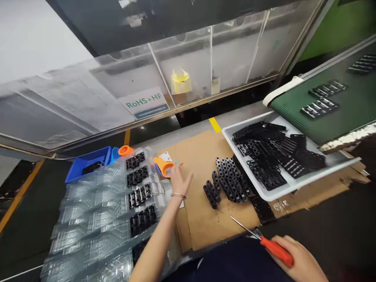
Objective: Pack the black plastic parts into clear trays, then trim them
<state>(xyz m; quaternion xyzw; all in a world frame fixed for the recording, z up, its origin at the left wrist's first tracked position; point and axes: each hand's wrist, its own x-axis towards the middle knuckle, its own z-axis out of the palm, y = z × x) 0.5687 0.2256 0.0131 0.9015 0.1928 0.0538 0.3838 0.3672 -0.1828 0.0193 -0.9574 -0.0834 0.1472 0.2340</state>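
In the head view, your left hand [179,182] is open with the fingers spread apart, just beside the orange-cored tape roll [164,168] on the cardboard sheet [202,156]. Your right hand [296,260] is closed around the red-handled scissors [276,250], whose tips point toward the black moulded parts [226,184] on the cardboard. A clear blister tray [96,219] lies to the left. A white tray [282,192] of black parts sits to the right, just below a green conveyor belt [331,98].

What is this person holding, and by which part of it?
The right hand grips red-handled scissors by the handle. The left hand is open and holds nothing.
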